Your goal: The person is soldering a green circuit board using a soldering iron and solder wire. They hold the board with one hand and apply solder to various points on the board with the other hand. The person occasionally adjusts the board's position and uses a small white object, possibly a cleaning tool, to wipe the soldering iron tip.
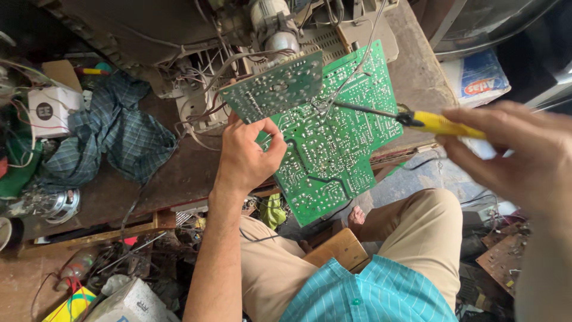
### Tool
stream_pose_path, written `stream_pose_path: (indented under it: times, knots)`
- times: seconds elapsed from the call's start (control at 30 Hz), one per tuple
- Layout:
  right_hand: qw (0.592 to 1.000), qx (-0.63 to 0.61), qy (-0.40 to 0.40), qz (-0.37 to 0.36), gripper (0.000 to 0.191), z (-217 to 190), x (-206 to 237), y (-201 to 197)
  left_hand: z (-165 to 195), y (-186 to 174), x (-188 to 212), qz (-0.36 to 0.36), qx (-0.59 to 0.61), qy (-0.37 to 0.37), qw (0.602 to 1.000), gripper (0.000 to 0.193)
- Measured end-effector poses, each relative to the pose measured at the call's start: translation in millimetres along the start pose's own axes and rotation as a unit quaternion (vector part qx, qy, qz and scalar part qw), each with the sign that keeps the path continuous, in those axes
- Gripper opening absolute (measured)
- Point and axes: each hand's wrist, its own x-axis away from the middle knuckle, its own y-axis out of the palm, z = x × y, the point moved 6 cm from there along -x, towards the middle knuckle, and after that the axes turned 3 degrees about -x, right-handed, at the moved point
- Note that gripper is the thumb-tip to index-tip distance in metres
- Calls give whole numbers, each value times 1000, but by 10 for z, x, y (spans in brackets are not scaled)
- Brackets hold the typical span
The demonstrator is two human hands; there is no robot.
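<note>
Circuit board (333,149) gripped at edge by left hand (247,155); right hand (512,155) closed around yellow-handled tool (438,123), tip on solder side; probing step, steadiness needed.

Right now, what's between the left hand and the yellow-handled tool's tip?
Head view: only bare solder-side green circuit board lies between the left hand and the tool tip.

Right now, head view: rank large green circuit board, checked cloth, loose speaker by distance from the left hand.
From the left hand:
1. Large green circuit board, in its grip, just to the right.
2. Checked cloth, on the bench to the left.
3. Loose speaker, far left, by the bench edge.
</note>
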Motion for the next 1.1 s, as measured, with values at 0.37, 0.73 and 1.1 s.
stream_pose_path:
  times: [0.37,0.73,1.1]
  knots:
    - [965,-123,222,74,30,-34,791,863,17,-20,-4,-4,-5,-9,1000,9]
    - [967,-112,226,42,31,-75,691,998,-37,22,-1,-17,-9,-14,1000,8]
    - [968,-140,207,26,30,-51,673,1047,-45,33,1,-9,-9,-13,1000,10]
